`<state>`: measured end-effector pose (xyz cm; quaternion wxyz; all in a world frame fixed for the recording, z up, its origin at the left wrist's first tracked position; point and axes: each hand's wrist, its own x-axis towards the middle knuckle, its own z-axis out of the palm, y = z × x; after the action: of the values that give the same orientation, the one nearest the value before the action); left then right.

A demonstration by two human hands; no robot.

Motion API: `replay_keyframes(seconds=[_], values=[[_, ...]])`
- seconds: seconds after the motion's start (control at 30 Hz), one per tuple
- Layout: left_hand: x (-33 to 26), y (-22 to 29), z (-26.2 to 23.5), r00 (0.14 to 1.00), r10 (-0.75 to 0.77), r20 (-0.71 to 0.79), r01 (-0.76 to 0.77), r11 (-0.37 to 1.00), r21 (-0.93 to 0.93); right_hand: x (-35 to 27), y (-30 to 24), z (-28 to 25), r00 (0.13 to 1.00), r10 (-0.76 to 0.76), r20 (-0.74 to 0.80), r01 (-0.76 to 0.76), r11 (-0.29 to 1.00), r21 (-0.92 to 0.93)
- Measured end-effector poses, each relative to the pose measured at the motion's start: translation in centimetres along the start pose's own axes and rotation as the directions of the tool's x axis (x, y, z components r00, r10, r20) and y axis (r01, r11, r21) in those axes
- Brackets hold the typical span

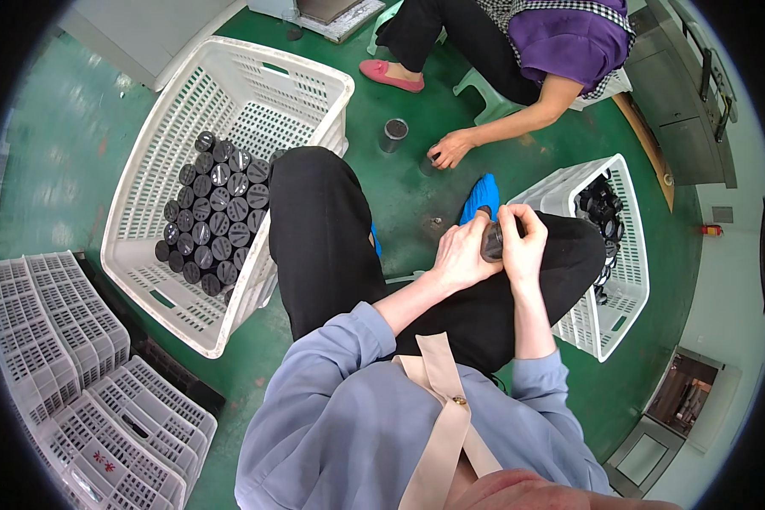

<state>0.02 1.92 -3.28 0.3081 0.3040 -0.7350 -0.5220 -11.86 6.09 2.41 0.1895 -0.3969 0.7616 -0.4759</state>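
Observation:
Above my right thigh, a small dark jar is held between my two hands. My left hand is wrapped round it from the left. My right hand grips it from the right, fingers bent at its top. The fingers partly cover the jar, so its lid does not show clearly. To the right of my knee stands a white crate with a heap of loose black pieces, perhaps lids. A larger white crate on my left holds several black-lidded jars in rows.
A dark jar stands on the green floor. Across from me a seated person's hand is on another jar. Stacked white crates stand at the lower left. A fire extinguisher is at the far right.

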Motion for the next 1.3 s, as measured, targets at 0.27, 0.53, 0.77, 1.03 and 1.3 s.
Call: replay_keyframes(seconds=[0.27,0.53,0.77,1.03,1.3], values=[[-0.2,2.2,-1.5,0.800,0.258,0.541,0.237,0.693,-0.681,-0.8,-7.9,-6.7,0.748,-0.350,0.564,0.364,0.927,0.093],[-0.3,-0.1,0.9,0.998,-0.003,-0.067,0.003,1.000,0.000,-0.8,-0.6,0.7,0.991,-0.065,-0.117,0.057,0.996,-0.067],[1.4,1.4,-2.1,0.987,-0.001,0.160,0.065,0.916,-0.397,1.2,-6.5,-4.0,0.851,-0.335,0.404,0.362,0.932,0.011],[0.1,1.3,-0.2,0.997,-0.063,0.052,0.067,0.995,-0.069,-1.0,-2.5,-0.3,0.990,-0.133,-0.050,0.126,0.984,-0.122],[1.5,1.0,-2.0,0.991,0.014,0.133,0.014,0.977,-0.213,0.9,-5.6,-3.6,0.875,-0.262,0.407,0.304,0.952,-0.043]])
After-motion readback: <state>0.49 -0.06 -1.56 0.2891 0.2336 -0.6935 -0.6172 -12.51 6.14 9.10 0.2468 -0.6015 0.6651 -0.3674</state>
